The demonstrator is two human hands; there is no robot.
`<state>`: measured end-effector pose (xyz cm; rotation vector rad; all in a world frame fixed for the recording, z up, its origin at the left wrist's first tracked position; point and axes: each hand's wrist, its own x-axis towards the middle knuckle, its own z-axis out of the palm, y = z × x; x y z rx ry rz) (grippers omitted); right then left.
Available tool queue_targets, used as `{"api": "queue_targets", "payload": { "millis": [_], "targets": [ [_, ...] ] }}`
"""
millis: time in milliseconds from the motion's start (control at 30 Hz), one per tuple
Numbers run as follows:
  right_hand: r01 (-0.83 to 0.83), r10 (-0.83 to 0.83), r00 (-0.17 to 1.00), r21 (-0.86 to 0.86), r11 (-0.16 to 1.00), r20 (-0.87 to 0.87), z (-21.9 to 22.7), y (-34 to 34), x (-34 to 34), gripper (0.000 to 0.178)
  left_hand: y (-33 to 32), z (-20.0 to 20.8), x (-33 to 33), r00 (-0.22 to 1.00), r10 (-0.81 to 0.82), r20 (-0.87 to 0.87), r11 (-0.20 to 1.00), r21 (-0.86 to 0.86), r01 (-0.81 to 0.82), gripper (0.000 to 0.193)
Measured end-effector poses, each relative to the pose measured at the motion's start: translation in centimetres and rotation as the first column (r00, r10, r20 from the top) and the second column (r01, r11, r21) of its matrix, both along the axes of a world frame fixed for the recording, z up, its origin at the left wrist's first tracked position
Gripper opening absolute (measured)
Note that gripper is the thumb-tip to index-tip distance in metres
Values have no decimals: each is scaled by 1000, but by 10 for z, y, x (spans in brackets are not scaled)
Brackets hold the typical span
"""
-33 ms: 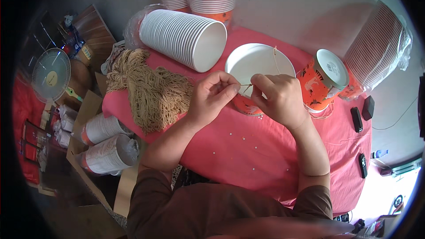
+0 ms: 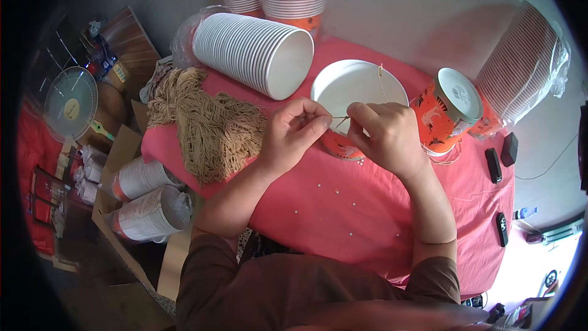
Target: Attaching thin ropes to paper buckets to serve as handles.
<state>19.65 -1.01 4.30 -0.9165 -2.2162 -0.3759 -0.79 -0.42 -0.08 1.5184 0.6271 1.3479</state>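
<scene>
A white-lined orange paper bucket [image 2: 335, 79] stands upright on the table in front of me. A thin tan cord [image 2: 383, 86] hangs from its far rim into the inside. Over the near rim, both hands pinch a cord [image 2: 340, 117] stretched between them, a small loop or knot showing beside my right fingers. My left hand [image 2: 295, 130] holds one end between thumb and forefinger. My right hand [image 2: 387, 135] is closed on the other part; its knuckles hide the grip. Left of my hands lies a heap of tan cords [image 2: 214, 129].
A nested bucket stack [image 2: 251, 52] lies behind the cords. An upturned orange bucket [image 2: 436, 116] stands at right, cords by its base, near a wrapped stack [image 2: 520, 67]. Small white bits [image 2: 354, 204] dot the red cloth [image 2: 318, 227]. Black objects [image 2: 493, 165] lie along the right edge.
</scene>
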Motion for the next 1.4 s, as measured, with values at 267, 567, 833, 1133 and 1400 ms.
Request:
{"api": "queue_targets", "payload": {
  "millis": [267, 567, 833, 1133, 1400],
  "targets": [
    [6, -7, 999, 34, 999, 35, 5, 3, 5, 17, 6, -4, -2, 997, 54, -54, 996, 73, -50, 3],
    [-71, 71, 997, 19, 997, 7, 5, 4, 8, 20, 10, 1, -1, 982, 169, -85, 939, 318, -134, 9],
    [-155, 155, 988, 15, 988, 18, 6, -5, 0, 20, 4, 2, 7, 958, 228, -176, 861, 496, -114, 13],
    [-153, 153, 988, -21, 988, -25, 13, -4, 5, 17, 9, -7, 5, 975, 196, -103, 930, 335, -152, 8],
    [-202, 208, 974, 70, 977, -87, 15, -4, 1, 16, 10, 4, 0, 934, 306, -184, 828, 536, -166, 8]
  ]
}}
